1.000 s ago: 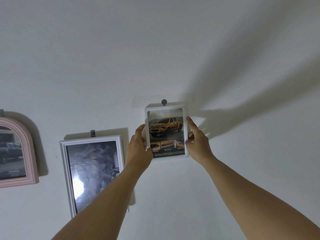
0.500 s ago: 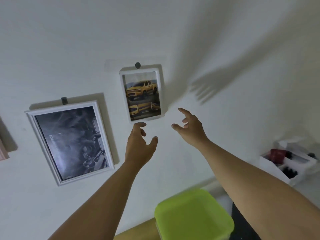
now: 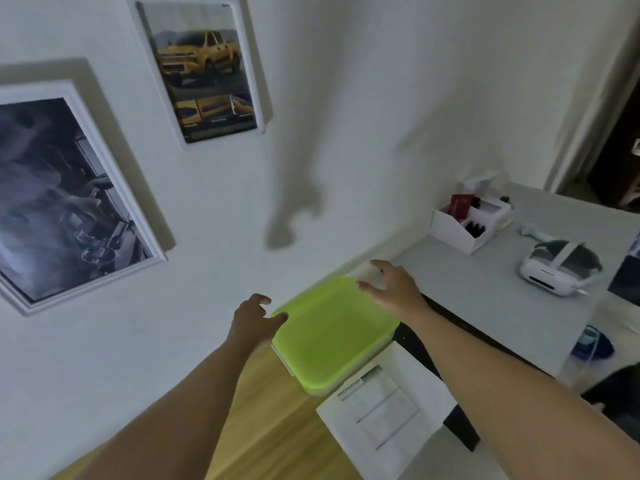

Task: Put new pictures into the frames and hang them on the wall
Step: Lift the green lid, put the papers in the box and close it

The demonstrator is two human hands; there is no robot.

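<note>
Left hand (image 3: 254,322) and right hand (image 3: 393,284) hover empty, fingers loosely spread, over a box (image 3: 332,337); the frame (image 3: 249,64) hangs on the wall, well above the left hand. Probably light, stiff and breakable, it is best gripped by both side edges.

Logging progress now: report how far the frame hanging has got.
Done: the yellow-truck frame and the larger dark-picture frame hang on the wall. In hand: nothing; left hand and right hand are open by the green-lidded box. Left: no unhung frame shows here.
</note>
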